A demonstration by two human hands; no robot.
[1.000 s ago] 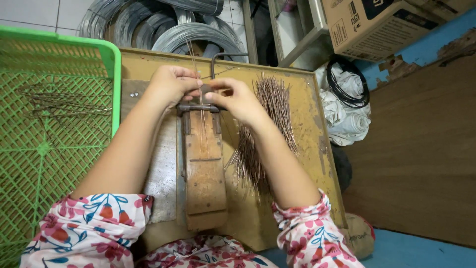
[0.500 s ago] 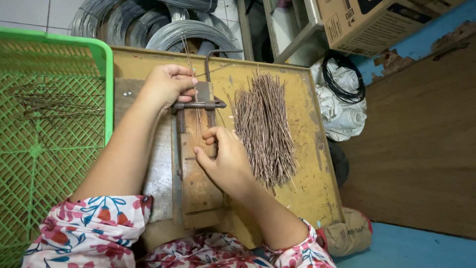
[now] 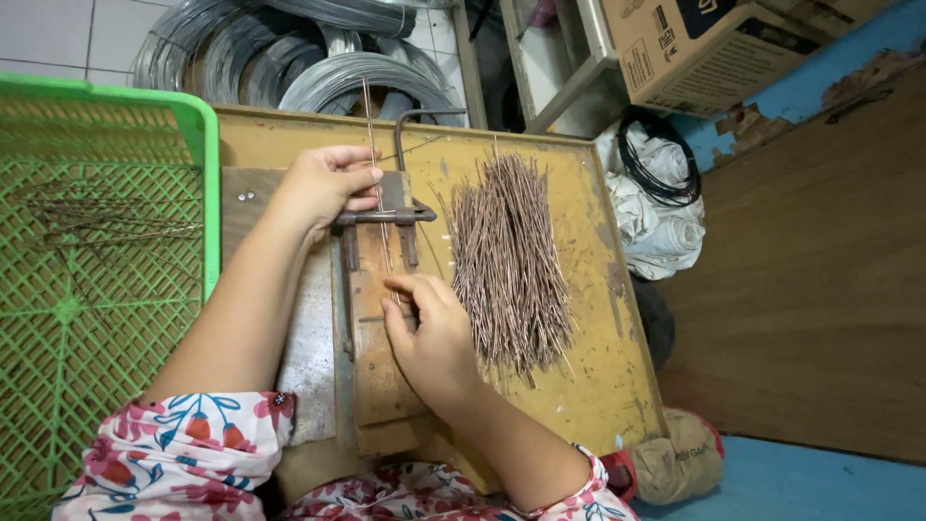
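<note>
I have my right hand (image 3: pixel 434 333) pinched narrow on the near end of a thin straight wire (image 3: pixel 378 183), which lies along the wooden jig (image 3: pixel 376 357) and runs away from me under the metal crossbar (image 3: pixel 384 217), past the far edge of the tabletop (image 3: pixel 598 386). My left hand (image 3: pixel 323 183) rests curled on the left end of that crossbar, fingers closed loosely against it and touching the wire's side.

To do this well, I judge the wire must sit dead straight in the jig's channel before any force goes on the bar. So I keep the right fingertips low and flat, pressing the wire into the wood, and steady the bar with the left so it cannot twist. The bundle of cut wires (image 3: pixel 506 260) lies just right of the jig; I keep my wrist clear of it. A green plastic crate (image 3: pixel 106 289) stands at my left.
</note>
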